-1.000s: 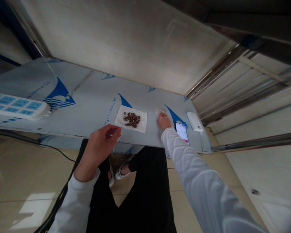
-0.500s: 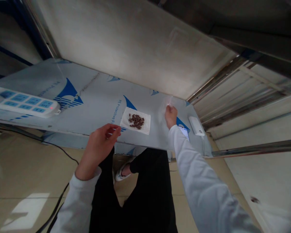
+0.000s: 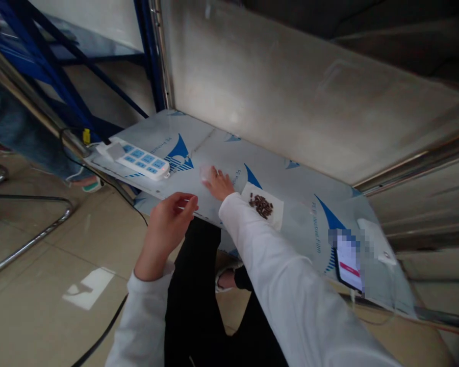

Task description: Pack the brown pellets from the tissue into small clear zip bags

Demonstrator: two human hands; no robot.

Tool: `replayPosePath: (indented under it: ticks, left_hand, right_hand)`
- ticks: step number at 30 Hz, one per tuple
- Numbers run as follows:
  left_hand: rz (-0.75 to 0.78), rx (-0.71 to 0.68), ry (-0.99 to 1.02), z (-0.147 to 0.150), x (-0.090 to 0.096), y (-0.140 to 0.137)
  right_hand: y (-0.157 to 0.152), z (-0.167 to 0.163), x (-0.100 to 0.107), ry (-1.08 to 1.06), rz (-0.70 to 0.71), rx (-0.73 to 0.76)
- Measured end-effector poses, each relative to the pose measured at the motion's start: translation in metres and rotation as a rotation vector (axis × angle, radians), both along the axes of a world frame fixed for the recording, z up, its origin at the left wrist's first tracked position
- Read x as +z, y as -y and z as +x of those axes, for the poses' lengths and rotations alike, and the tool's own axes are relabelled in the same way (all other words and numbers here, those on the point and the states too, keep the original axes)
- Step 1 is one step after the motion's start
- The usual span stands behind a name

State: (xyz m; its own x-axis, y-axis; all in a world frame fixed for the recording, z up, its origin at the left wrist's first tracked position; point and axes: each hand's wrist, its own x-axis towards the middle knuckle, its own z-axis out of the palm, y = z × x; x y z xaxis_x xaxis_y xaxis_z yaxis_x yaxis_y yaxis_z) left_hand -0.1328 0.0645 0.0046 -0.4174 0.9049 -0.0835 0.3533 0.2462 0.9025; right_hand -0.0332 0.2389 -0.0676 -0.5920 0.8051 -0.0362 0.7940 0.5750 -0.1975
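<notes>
My left hand (image 3: pixel 167 224) hovers in front of the table's near edge, its fingers loosely curled with a gap to the thumb and nothing visible in it. Across the table reaches my right hand (image 3: pixel 219 184), fingers spread, at a small clear plastic piece (image 3: pixel 205 174), perhaps a bag, lying by its fingertips. Whether the fingers still touch that plastic is hard to tell. Right of this hand, dark brown capsules (image 3: pixel 262 206) lie heaped on a square white sheet (image 3: pixel 277 214), partly behind my right sleeve.
A white power strip (image 3: pixel 149 162) with blue sockets lies at the table's left end. Toward the right are a phone (image 3: pixel 349 262) with a lit screen and a white device (image 3: pixel 375 239) with a cable. Another person's leg (image 3: pixel 26 132) is at far left.
My right hand has moved left from beyond the white sheet, carrying the clear plastic, and its pinch has opened. The view has swung left. My left hand looks much the same.
</notes>
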Motion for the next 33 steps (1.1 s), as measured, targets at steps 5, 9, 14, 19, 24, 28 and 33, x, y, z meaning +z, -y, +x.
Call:
replayPosePath:
  ticks: [5,9,14,19,24,28,33]
  left_hand:
    - [-0.064,0.041,-0.098,-0.014,-0.008,0.003]
    - [-0.013,0.045,-0.314,0.000,-0.046,-0.016]
    - [0.157,-0.019,-0.525,0.035,-0.107,-0.064]
    - [0.168,-0.164,-0.816,0.049,-0.132,-0.082]
    - [0.186,-0.158,-0.820,0.049,-0.134,-0.077]
    - [0.307,-0.095,-0.548,0.053,-0.129,-0.078]
    - [0.323,0.017,-0.507,0.054,-0.120,-0.057]
  right_hand:
    - [0.012,0.038,0.000,-0.166,0.022,-0.015]
    - [0.018,0.145,0.009,-0.291,0.266,-0.329]
    - [0.037,0.264,-0.010,-0.076,0.164,-0.759]
    - [0.049,0.281,-0.022,-0.099,0.114,-0.778]
    - [0.054,0.281,-0.009,-0.199,0.141,-0.831]
    - [0.046,0.253,0.013,-0.373,0.231,-0.806]
    - [0.024,0.141,0.037,-0.725,0.328,-0.390]
